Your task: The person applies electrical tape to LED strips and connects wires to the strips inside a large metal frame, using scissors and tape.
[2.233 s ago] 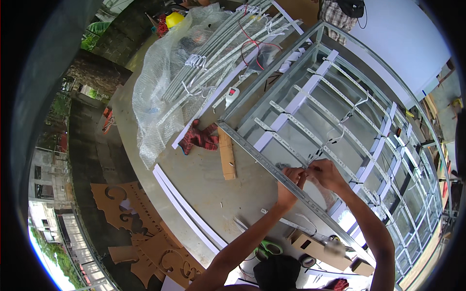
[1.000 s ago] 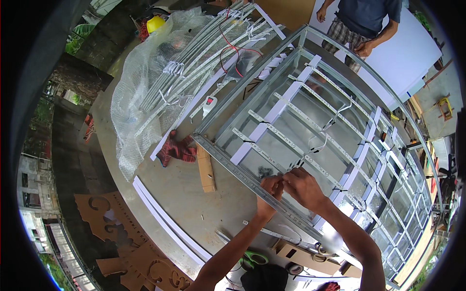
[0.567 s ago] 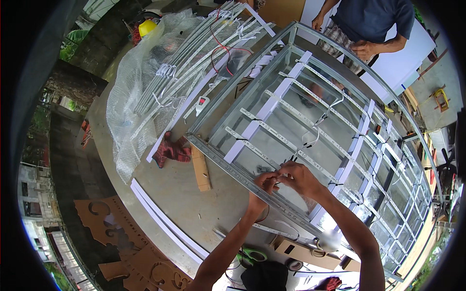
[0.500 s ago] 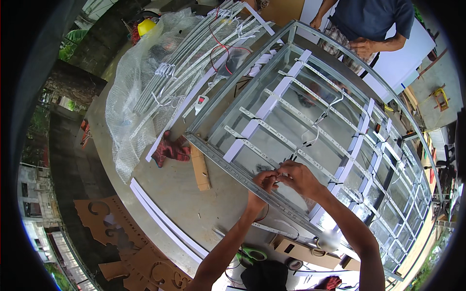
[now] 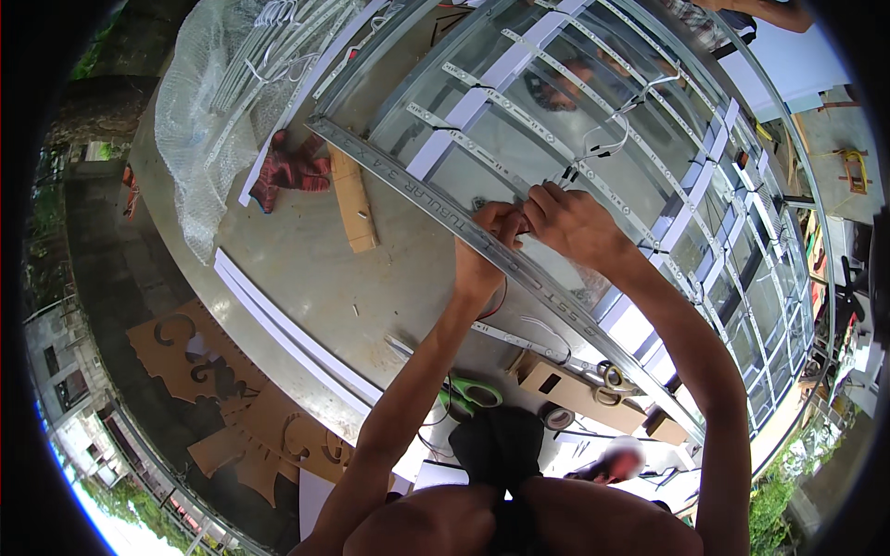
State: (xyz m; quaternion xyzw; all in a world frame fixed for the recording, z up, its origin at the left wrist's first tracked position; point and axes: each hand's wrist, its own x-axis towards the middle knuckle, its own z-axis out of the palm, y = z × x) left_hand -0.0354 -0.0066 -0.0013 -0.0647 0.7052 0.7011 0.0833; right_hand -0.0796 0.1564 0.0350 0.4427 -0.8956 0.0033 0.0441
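Note:
My left hand and my right hand meet with closed fingertips just inside the near rail of a metal tube frame. A thin dark wire shows between the fingers, and a red wire hangs below my left wrist. Exactly how the wire ends lie is hidden. Beyond my right hand, black-tipped white wires lie over LED strips. These strips run across white flat bars inside the frame, some fixed with black ties.
Bubble wrap and a red-black glove lie left of the frame, near a cardboard strip. White strips lie at the table's left edge. Green-handled scissors and tape rolls are close to me. Another person's arm shows top right.
My view has tipped downward, so the frame and table sit higher in the picture and my legs show. My hands stay together at the wire, and the other person has mostly left the view.

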